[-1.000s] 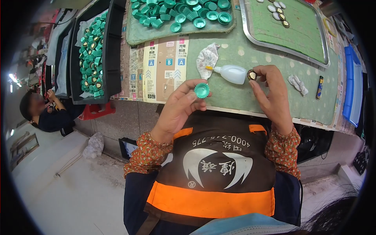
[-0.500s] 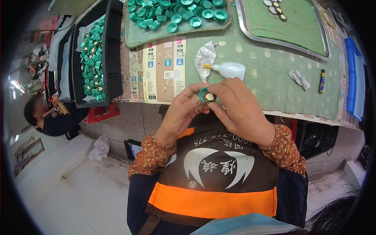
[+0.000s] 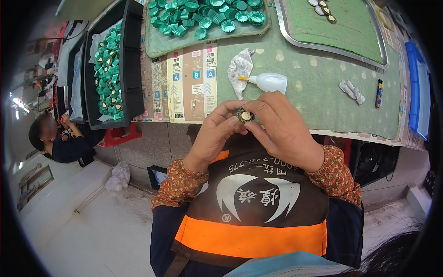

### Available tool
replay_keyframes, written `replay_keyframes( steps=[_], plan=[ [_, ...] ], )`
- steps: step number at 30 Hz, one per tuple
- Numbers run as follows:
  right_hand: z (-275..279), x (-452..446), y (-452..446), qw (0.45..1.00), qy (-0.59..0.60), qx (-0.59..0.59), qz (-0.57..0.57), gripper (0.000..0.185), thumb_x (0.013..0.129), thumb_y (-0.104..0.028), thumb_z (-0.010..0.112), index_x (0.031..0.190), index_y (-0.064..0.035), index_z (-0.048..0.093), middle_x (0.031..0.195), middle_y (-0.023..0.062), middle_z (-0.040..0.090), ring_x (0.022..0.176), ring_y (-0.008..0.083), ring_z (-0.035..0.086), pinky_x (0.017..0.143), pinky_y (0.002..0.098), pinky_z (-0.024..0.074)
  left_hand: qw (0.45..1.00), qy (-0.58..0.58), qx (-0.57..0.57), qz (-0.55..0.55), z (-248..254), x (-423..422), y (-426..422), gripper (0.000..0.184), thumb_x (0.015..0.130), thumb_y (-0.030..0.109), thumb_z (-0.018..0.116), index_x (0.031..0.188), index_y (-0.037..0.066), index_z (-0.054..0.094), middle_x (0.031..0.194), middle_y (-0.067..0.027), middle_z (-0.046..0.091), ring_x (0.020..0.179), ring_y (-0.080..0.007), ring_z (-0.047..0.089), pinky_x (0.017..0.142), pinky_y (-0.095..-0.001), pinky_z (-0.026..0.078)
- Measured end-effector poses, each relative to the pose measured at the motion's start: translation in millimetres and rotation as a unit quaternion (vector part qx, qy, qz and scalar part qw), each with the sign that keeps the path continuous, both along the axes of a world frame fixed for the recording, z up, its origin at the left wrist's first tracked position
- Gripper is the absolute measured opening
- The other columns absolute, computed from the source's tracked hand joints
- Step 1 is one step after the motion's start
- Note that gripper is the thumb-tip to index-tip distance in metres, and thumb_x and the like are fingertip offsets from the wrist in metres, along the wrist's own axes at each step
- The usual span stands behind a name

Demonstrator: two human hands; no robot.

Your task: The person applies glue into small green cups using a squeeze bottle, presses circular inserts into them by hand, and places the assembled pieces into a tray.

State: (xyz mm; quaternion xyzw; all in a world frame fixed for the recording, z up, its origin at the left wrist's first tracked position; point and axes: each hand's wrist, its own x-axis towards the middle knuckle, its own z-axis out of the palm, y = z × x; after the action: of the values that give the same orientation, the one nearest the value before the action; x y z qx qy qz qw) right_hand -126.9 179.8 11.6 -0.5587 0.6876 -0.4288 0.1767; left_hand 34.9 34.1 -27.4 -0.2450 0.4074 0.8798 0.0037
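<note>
Between my two hands, just past the table's front edge, is a dark round piece point(image 3: 245, 116) with a pale centre, sitting in a green fluted cup whose rim barely shows. My left hand point(image 3: 216, 131) pinches the cup from the left. The fingers of my right hand point(image 3: 282, 134) close on the dark piece from the right. Beyond them a white squeeze bottle point(image 3: 271, 83) with a yellow tip lies on its side, its tip over a crumpled white cloth point(image 3: 240, 69).
Many green cups point(image 3: 203, 21) lie on a mat at the back. A black crate point(image 3: 134, 69) at left holds filled cups. A metal-rimmed tray point(image 3: 323, 53) stands back right, with a second cloth point(image 3: 351, 92), a marker-like tube point(image 3: 379, 93) and a blue tray point(image 3: 415, 87). Another person point(image 3: 62, 143) sits far left.
My right hand has moved left from beside the bottle, bringing the dark piece to the green cup in my left hand. The piece now sits in the cup.
</note>
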Motion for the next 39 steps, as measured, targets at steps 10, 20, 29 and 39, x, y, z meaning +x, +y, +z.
replay_keyframes(
  steps=[10,20,29,39],
  plan=[
    [-0.2,-0.6,1.9,1.000,0.000,-0.008,-0.008,0.042,0.079,-0.001,0.075,0.118,-0.0018,0.059,0.100,0.0163,0.057,0.090,0.0357,0.057,0.078,0.0436,0.0478,1.000,-0.007,0.009,0.000,2.7,-1.4,1.7,0.042,0.104,0.018,0.058,0.142,0.003,0.049,0.120,-0.0045,0.062,0.104,-0.0104,0.062,0.091,-0.0290,0.052],
    [-5.7,-1.8,2.6,1.000,0.007,-0.012,0.013,0.031,0.078,-0.001,0.071,0.104,0.0004,0.055,0.094,0.0168,0.051,0.089,0.0373,0.053,0.078,0.0446,0.0460,0.999,0.006,-0.043,-0.023,4.3,-1.6,5.7,0.042,0.105,0.015,0.055,0.144,0.002,0.045,0.125,-0.0075,0.062,0.112,-0.0137,0.062,0.094,-0.0302,0.054],
    [-16.9,0.3,3.3,0.999,-0.044,-0.024,0.019,0.034,0.078,-0.001,0.077,0.104,-0.0035,0.056,0.091,0.0123,0.053,0.085,0.0336,0.054,0.075,0.0434,0.0449,0.984,-0.022,-0.168,-0.049,14.3,-1.3,13.5,0.037,0.106,0.010,0.050,0.141,0.001,0.044,0.127,-0.0098,0.062,0.112,-0.0147,0.063,0.091,-0.0282,0.054],
    [-27.3,9.8,5.8,0.993,-0.114,-0.006,-0.010,0.034,0.083,-0.005,0.076,0.112,-0.0021,0.058,0.091,0.0116,0.055,0.078,0.0274,0.057,0.069,0.0389,0.0473,0.996,-0.015,-0.088,0.003,3.8,-7.7,14.0,0.020,0.103,0.004,0.051,0.121,0.003,0.043,0.113,-0.0125,0.065,0.099,-0.0139,0.067,0.082,-0.0271,0.057]
  ],
)
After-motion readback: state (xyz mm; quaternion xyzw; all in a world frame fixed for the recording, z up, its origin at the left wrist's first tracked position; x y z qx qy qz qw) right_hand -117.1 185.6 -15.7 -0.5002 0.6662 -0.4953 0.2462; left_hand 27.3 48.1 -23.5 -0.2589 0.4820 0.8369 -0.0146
